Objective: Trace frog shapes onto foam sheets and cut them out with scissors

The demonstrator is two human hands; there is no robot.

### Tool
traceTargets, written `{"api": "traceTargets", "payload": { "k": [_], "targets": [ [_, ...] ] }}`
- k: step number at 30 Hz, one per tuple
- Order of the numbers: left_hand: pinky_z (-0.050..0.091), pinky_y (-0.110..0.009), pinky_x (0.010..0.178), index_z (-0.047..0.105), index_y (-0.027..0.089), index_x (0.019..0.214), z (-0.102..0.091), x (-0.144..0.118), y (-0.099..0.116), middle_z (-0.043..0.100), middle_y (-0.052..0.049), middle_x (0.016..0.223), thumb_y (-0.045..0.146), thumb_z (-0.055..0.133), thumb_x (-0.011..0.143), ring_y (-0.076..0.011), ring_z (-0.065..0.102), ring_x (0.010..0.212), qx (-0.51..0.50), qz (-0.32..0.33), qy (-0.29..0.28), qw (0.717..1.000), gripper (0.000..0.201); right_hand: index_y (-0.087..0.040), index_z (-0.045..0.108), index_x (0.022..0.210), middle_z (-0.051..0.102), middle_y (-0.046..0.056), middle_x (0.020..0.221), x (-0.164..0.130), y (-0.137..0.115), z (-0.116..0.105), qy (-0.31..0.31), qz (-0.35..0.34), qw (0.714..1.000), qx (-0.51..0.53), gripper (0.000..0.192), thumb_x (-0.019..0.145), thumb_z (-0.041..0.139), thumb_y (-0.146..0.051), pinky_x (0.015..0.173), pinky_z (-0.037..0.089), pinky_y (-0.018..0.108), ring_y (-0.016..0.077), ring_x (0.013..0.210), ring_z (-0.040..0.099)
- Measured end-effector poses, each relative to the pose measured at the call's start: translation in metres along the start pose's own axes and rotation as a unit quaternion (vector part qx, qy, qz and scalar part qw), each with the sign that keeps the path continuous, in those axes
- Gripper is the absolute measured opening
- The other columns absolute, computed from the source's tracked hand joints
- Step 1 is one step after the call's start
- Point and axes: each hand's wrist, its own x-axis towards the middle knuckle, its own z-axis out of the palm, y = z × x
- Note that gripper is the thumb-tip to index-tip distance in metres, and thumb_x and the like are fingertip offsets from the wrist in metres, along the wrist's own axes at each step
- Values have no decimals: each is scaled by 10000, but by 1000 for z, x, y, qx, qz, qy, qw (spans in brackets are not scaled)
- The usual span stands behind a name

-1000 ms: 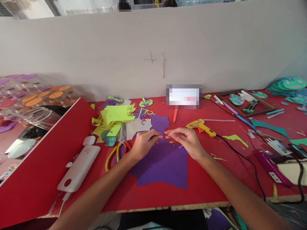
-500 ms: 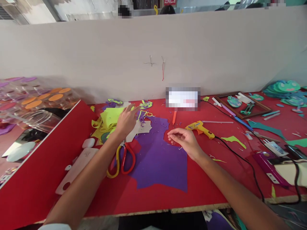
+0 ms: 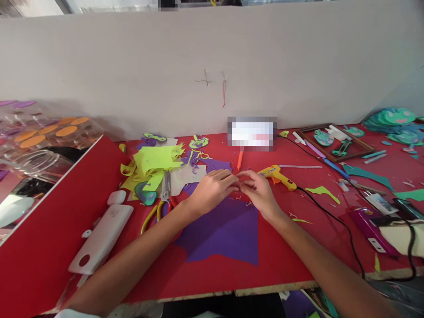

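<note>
My left hand (image 3: pixel 213 190) and my right hand (image 3: pixel 260 192) meet fingertip to fingertip above the purple foam sheet (image 3: pixel 225 234). The fingers of both are pinched together; whatever is between them is too small or hidden to make out. Just right of my right hand lies a yellow glue gun (image 3: pixel 280 177), its cord trailing right. Partly under my left forearm are scissors (image 3: pixel 166 187) with red and yellow handles. Beyond my hands an orange pen-like stick (image 3: pixel 240 160) lies below a blurred phone-like screen (image 3: pixel 252 133).
Yellow-green foam scraps (image 3: pixel 155 159) and a teal foam piece (image 3: pixel 145 193) lie left. A white power bank (image 3: pixel 102 238) sits by the red divider (image 3: pixel 49 234). At right are a wooden frame (image 3: pixel 361 155), teal cutouts (image 3: pixel 397 117) and a purple device (image 3: pixel 374 229). A pale partition (image 3: pixel 149 75) stands behind.
My left hand has come from the yellow-green scraps at the left to my right hand, its spread fingers now drawn together. My right hand has stayed nearly in place. The view has tipped slightly down.
</note>
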Motion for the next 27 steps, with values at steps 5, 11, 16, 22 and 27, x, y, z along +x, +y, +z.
{"api": "traceTargets", "payload": {
  "k": [5,11,16,22,27],
  "targets": [
    [477,-295,736,659,163,981,0,-2,-4,657,-56,917,200,455,1037,-173,623,825,77,21,-2,997,215,-271,660,1082,779,38,944,-1,0,4,-25,0,999,42,220,882,715,-343,904,598,440,232,876,760],
    [447,-270,672,640,161,999,-12,-1,-22,654,-73,939,232,386,1052,-166,619,805,121,-86,2,989,269,-288,671,1109,696,54,1285,-2,-10,3,-23,15,988,154,239,879,717,-336,1019,558,465,251,1193,658],
    [481,-314,740,684,173,969,-22,-7,-57,694,-102,1006,270,452,1019,-222,655,890,150,-224,-4,963,256,-300,664,1133,626,59,1418,-1,-18,1,-41,1,982,185,238,939,638,-436,1091,503,504,263,1329,565],
    [538,-348,842,461,201,1485,-17,-11,-56,628,-150,1365,258,723,813,-213,667,952,-76,-243,-83,963,724,-317,621,1199,595,56,1472,-3,-23,3,-65,-26,987,145,339,961,556,-551,1133,464,522,270,1381,525],
    [477,-248,603,624,153,1321,8,1,-14,741,-85,994,363,775,780,-127,602,676,-334,-257,-108,900,599,-334,590,1248,577,48,1495,-6,-26,4,-84,-49,985,139,428,966,476,-637,1140,456,538,275,1413,495]
  ]
}}
